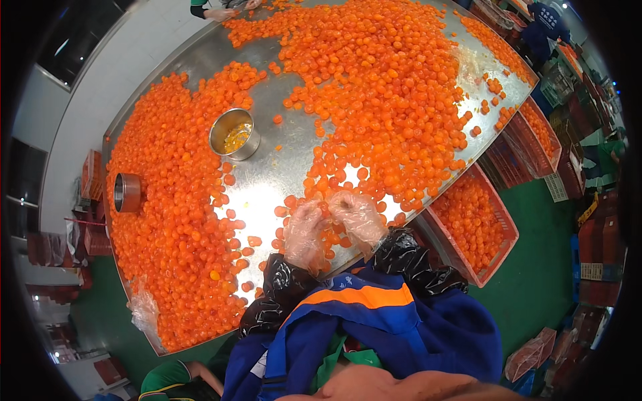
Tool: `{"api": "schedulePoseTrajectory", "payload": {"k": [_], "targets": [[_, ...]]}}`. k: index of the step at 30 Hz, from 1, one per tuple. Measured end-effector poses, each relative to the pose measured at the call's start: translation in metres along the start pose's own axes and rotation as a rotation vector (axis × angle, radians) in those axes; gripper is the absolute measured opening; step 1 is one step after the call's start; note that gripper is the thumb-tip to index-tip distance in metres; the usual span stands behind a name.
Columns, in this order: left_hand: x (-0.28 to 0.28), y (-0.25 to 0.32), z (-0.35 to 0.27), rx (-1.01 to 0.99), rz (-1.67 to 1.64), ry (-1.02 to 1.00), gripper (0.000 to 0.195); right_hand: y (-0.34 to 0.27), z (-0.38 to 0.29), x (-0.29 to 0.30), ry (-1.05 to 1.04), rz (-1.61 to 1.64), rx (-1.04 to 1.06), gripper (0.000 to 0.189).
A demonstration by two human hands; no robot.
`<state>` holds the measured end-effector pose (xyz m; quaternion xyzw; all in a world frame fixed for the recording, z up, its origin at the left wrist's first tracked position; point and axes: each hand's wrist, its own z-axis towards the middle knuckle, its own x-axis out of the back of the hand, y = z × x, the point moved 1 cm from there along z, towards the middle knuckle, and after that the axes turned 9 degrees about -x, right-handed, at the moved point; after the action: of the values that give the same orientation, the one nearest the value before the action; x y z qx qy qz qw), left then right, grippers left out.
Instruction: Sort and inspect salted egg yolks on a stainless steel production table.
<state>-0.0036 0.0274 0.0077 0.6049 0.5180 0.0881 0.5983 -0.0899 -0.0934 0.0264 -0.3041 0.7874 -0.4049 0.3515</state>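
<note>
Salted egg yolks, or similar round orange pieces (pixel 386 95), lie in heaps on a large stainless steel table (pixel 293 130). At the table's near edge my left hand (pixel 305 234) and my right hand (pixel 357 215) come close together over loose pieces, both in clear plastic gloves with black sleeve covers. Small orange pieces show between the fingertips of the two hands; whether either hand grips one is hard to tell. A steel cup (pixel 234 134) with yellow scraps inside stands farther off to the left. Another steel cup (pixel 127 192) lies tilted among the pieces at the left.
A pink plastic crate (pixel 510 240) full of orange pieces stands by the table's right edge, with another crate (pixel 555 155) behind. A crumpled plastic bag (pixel 144 308) hangs at the near left corner. A co-worker's hand (pixel 219 14) is at the far edge; another person's arm (pixel 205 376) is at lower left.
</note>
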Motion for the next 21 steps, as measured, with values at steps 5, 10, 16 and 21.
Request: {"api": "schedulePoseTrajectory", "payload": {"k": [5,10,16,21], "targets": [[0.004,-0.007,0.002,-0.039,0.017,-0.043,0.024,-0.007,-0.001,0.0,0.136,-0.441,0.13,0.013],[-0.007,-0.004,0.005,0.0,0.09,-0.063,0.021,-0.006,-0.002,0.012,0.151,-0.373,-0.009,0.009],[-0.005,0.008,0.053,-0.021,0.607,-0.193,0.022,0.005,0.002,0.047,0.025,0.363,-0.116,0.013],[-0.024,0.002,0.111,-0.148,0.519,-0.113,0.014,0.009,-0.003,0.089,-0.048,0.221,0.062,0.013]]}}
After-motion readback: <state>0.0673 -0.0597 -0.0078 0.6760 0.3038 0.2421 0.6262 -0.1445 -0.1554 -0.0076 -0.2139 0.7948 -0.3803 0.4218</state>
